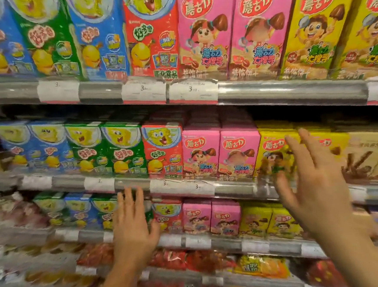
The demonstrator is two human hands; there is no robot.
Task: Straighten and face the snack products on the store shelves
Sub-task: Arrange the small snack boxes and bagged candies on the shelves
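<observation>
Reaching toward the middle shelf (pixel 187 190) with both hands raised and holding nothing: left hand (pixel 132 227) fingers straight and close together, low before the rail; right hand (pixel 315 183) fingers spread wide in front of the yellow boxes (pixel 272 152). Pink boxes (pixel 220 152) and cartoon snack boxes (pixel 125 146) to the left stand upright, facing out. Judged mostly faced; yellow section apparently still to check
</observation>
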